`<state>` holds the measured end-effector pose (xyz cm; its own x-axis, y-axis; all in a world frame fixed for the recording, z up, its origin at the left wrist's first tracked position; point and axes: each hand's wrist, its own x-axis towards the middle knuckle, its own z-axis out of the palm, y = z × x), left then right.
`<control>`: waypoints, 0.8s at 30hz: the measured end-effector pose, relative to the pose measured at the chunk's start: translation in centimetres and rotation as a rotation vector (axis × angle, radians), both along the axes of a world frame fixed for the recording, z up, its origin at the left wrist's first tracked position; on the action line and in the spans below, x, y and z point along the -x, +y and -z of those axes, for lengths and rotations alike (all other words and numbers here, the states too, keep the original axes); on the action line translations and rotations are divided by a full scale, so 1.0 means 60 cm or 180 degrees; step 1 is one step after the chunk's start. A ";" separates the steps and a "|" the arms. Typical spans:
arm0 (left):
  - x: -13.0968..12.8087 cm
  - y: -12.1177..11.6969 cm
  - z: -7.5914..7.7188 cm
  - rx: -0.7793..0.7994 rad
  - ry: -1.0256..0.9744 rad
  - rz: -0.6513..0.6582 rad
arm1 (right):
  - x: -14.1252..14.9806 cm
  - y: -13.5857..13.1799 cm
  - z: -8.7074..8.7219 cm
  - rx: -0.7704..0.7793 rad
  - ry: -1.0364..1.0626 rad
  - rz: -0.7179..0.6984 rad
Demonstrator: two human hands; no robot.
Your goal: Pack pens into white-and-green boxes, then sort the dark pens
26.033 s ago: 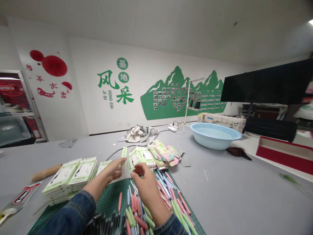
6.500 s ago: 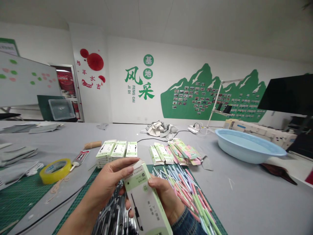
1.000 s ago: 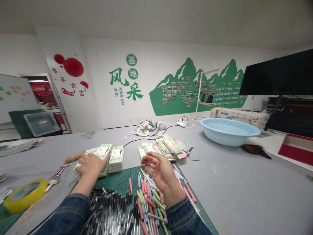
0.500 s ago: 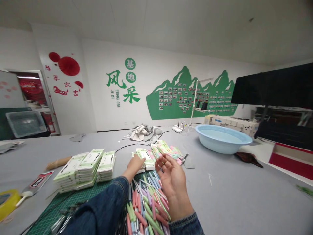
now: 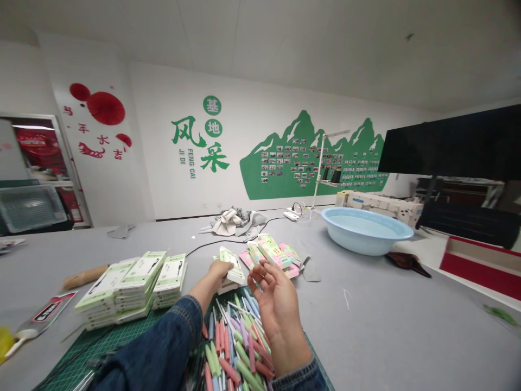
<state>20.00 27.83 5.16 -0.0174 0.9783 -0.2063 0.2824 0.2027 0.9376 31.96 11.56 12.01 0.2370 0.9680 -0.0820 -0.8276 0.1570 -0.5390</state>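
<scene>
Gripping flat green box [image 5: 230, 262] in left hand [image 5: 220, 270]; right hand [image 5: 277, 301] open, empty, just beside.

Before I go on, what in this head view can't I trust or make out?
- Print on the flat green box lifted by the left hand: too small.
- Rest of that pile: hidden by the hand.
- Black pens: cut by the bottom edge, covered by the left sleeve.
- Yellow object: cut by the left edge.

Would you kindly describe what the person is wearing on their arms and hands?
Both forearms are covered by blue denim sleeves with stitched cuffs that end at the wrists. The left hand and right hand are bare: no gloves, rings or watch show.
</scene>
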 end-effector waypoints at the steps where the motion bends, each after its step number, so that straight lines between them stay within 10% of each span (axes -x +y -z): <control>1: 0.009 -0.014 -0.014 0.0050 -0.0141 0.0069 | 0.003 0.000 0.000 -0.0015 -0.0091 0.0053; 7: 0.087 -0.165 -0.101 -0.0009 -0.0925 0.0702 | 0.029 -0.001 0.007 0.0104 -0.0672 0.0300; 14: 0.163 -0.346 -0.137 0.0163 -0.2099 0.1702 | 0.076 -0.046 -0.007 -0.1126 -0.0343 -0.1758; 24: 0.263 -0.372 -0.143 -0.0726 -0.0424 0.1294 | 0.138 -0.090 -0.011 -0.1580 -0.0919 -0.2053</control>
